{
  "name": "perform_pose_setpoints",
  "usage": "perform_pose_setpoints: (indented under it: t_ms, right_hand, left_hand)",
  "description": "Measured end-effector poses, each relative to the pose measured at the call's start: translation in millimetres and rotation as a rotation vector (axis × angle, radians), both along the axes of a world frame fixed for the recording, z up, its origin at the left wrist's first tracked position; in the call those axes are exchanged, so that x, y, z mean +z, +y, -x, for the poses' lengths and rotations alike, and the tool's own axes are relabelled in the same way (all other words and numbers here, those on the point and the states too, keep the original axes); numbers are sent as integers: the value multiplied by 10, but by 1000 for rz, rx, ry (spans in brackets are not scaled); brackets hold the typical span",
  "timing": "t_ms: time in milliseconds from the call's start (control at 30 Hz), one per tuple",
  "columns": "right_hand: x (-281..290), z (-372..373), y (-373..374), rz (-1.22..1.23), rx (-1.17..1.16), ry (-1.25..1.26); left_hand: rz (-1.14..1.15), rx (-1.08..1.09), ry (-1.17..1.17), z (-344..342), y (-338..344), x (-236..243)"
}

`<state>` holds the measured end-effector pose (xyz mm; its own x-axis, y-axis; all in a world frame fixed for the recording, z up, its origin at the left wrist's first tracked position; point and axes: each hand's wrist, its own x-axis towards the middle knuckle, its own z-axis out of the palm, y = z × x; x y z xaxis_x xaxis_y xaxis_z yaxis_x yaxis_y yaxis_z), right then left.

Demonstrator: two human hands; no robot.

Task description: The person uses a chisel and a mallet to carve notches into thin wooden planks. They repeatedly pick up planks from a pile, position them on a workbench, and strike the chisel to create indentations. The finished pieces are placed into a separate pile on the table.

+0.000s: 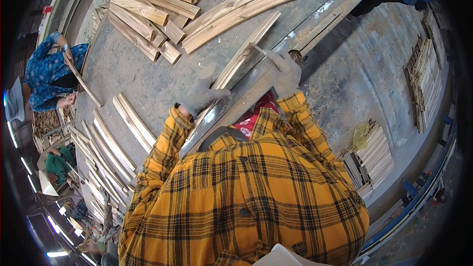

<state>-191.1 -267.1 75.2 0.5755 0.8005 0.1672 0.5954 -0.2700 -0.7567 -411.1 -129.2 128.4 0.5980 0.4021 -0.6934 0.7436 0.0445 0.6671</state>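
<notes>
A long narrow wooden strip (241,58) lies slantwise along the metal edge of the grey worktable in front of me. My left hand (199,97), in a grey glove, is closed around its nearer part, thumb stretched across it. My right hand (286,73), also gloved, is closed on a slim greyish tool (259,49) just right of the strip. The tool's tip points toward the strip; whether it touches cannot be made out, nor can the tool's exact kind. A dark brown roundish thing (295,56) shows behind my right knuckles, partly hidden.
Loose wooden boards (148,15) lie heaped at the far left of the worktable (197,69). Two longer boards (236,15) lie beside them. More strips (108,140) rest to my left. A person in blue (54,71) holds a strip across the table. Stacked wood (377,150) stands on the right.
</notes>
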Motion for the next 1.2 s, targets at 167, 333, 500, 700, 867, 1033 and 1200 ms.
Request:
perform_pose_setpoints:
  t_ms: [167,333,500,700,867,1033,1200]
  right_hand:
    - [-22,132,43,-67,72,12]
    - [-16,120,74,-112,4,110]
    - [-59,149,90,-84,24,53]
    - [-53,80,74,-107,-3,116]
    - [8,-62,119,82,15,-100]
    - [167,127,-66,164,215,-174]
    - [90,14,-19,207,150,-111]
  left_hand:
    - [140,91,-66,-16,-19,83]
    - [254,136,-107,10,-13,37]
    - [269,141,-161,13,-21,-29]
    - [235,127,-118,-15,-27,-6]
    - [-339,-66,-120,66,-102,-182]
    - [-581,-179,147,-3,-177,-92]
    - [-725,-196,81,73,-222,-171]
